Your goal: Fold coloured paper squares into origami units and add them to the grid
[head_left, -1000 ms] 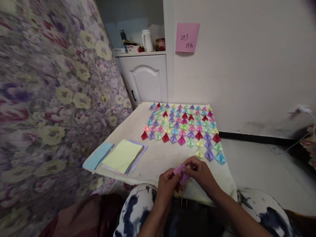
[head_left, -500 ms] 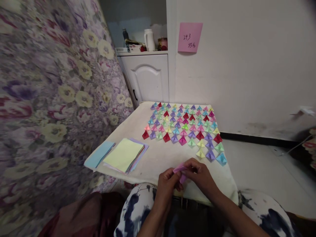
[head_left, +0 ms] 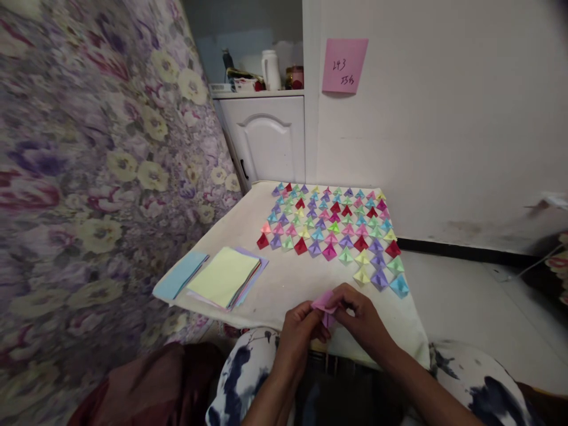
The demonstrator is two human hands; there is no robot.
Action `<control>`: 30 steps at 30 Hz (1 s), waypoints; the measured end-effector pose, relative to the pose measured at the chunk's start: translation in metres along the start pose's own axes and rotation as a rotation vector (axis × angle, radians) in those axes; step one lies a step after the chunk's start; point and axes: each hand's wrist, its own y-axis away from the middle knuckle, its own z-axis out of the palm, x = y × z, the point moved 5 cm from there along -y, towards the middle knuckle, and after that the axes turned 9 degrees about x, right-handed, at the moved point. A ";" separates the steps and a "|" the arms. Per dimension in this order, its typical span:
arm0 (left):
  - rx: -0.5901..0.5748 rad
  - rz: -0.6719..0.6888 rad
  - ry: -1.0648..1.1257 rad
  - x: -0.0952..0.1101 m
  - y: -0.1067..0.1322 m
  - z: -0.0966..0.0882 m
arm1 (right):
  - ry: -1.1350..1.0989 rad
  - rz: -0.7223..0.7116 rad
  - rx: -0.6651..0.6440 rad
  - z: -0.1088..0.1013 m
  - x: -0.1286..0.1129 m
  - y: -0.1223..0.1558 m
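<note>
A small pink folded paper (head_left: 327, 303) is held between both hands, just above the front edge of the cloth-covered table (head_left: 284, 290). My left hand (head_left: 300, 326) pinches it from the left, thumb on top, with its other fingers partly hidden underneath. From the right, my right hand (head_left: 357, 310) grips the paper's upper edge between thumb and fingers. Rows of small folded paper pieces (head_left: 329, 251) in many colours stand on the far and right part of the table.
To the left lie a stack of coloured paper sheets (head_left: 225, 275), pale yellow on top, and a blue paper pile (head_left: 181, 275). A floral curtain (head_left: 110, 177) hangs at the left. Behind stand a white cabinet (head_left: 271, 139) and a wall with a pink note (head_left: 345, 66).
The pink paper's upper part looks more opened out between my fingers. Both hands stay in nearly the same place, and the view has shifted slightly.
</note>
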 end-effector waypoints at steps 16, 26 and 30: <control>-0.064 -0.091 0.132 -0.001 0.004 0.005 | 0.120 -0.114 -0.050 0.000 -0.004 0.001; 0.005 -0.025 0.074 0.000 0.000 -0.001 | -0.058 0.154 -0.004 -0.001 0.015 0.001; 0.014 -0.026 0.082 0.002 0.002 0.000 | -0.238 0.265 -0.038 0.001 0.028 0.001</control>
